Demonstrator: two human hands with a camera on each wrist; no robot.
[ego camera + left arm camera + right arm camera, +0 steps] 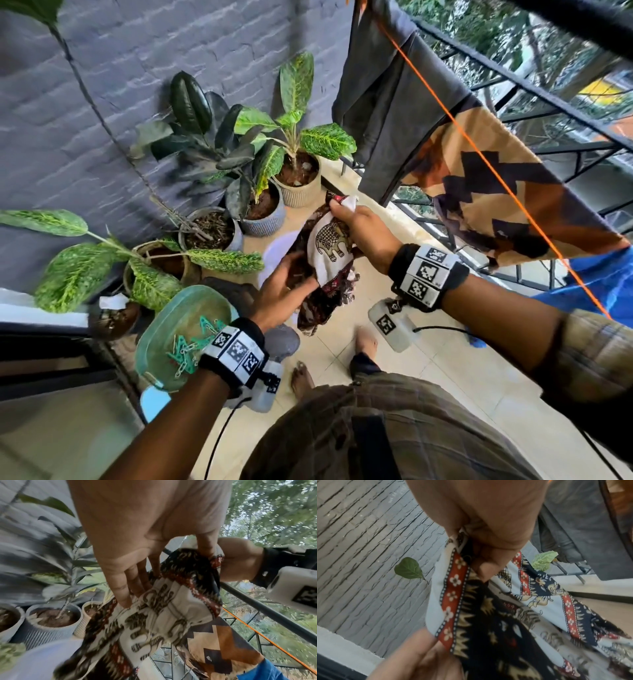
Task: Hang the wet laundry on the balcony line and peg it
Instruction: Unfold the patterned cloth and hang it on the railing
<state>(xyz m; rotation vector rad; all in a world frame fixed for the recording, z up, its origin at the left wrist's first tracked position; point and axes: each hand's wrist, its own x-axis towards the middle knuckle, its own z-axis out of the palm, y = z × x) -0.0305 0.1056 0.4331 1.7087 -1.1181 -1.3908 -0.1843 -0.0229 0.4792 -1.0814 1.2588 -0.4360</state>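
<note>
printed cotton, white with elephants and red-and-black borders, is bunched between both hands in front of the person's chest. the right hand (363,233) pinches the upper edge of this patterned cloth (330,253) with curled fingers and thumb; the left hand (284,291) grips it lower down, fingers (120,588) pressed into the folds, thumb on the near side. the rest of the cloth hangs below the hands, above the tiled floor (445,370). to the right, an orange line (486,161) runs diagonally, already carrying a dark grey garment (387,102), a brown zigzag cloth (507,192) and a blue piece (603,281), just inside the black railing (534,89). by the left wrist sits a green tub (178,325) with green pegs (186,353) in it. potted plants (260,144) stand along the grey brick wall (102,85).
</note>
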